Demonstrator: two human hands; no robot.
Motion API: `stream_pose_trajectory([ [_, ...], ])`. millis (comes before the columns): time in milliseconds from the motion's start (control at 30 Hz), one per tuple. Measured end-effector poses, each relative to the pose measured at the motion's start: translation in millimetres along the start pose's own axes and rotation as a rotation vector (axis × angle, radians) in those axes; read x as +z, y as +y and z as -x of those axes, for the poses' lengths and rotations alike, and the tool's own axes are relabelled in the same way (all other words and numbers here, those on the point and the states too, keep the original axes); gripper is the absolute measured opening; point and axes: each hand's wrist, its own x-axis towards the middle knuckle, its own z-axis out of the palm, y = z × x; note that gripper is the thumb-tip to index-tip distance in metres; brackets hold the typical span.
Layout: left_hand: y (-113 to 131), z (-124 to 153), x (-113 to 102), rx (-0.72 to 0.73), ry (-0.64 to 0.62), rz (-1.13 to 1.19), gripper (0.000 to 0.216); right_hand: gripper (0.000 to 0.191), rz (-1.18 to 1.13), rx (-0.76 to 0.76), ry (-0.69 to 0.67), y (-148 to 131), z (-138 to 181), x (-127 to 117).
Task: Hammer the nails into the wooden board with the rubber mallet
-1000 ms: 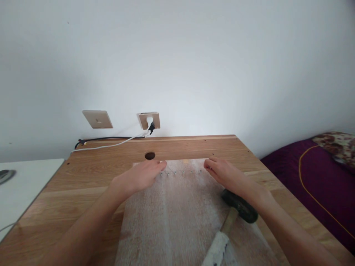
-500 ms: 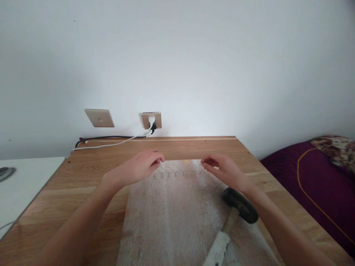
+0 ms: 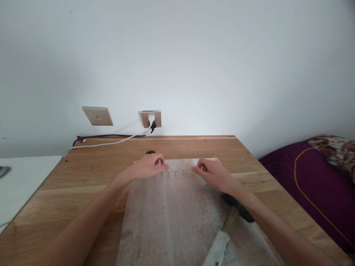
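A pale, worn wooden board (image 3: 172,214) lies on the table, with a row of small metal nails or screws (image 3: 176,172) standing near its far edge. My left hand (image 3: 149,165) is over the left end of the row, fingers curled and thumb tip close to the nails. My right hand (image 3: 209,170) is at the right end, thumb and fingers pinched together by the row. Whatever either hand pinches is too small to make out. A mallet (image 3: 229,225) with a black head and whitish handle grip rests on the board's right side, its head partly behind my right forearm.
The board sits on a wooden table (image 3: 83,188) against a white wall. Behind my left hand shows a dark rounded object (image 3: 150,152). White and black cables (image 3: 116,143) run to a wall socket (image 3: 151,119). At left is a white surface (image 3: 24,181); at right, purple fabric (image 3: 313,184).
Both hands have moved closer together along the row, the right one leftward and the left one slightly rightward. A dark object now shows behind my left hand. The mallet stays in place.
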Motion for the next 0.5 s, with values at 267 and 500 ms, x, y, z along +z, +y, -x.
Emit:
stream_pose_trajectory([
  [267,14.4,16.6,9.6,0.08,-0.036,-0.366,0.009,0.022,0.108,-0.011,-0.004,-14.2,0.2,15.5],
  [500,17.5,15.4,9.2,0.068,0.044,-0.274,0.02,0.029,-0.395,0.013,-0.059,-21.7,-4.7,-8.2],
])
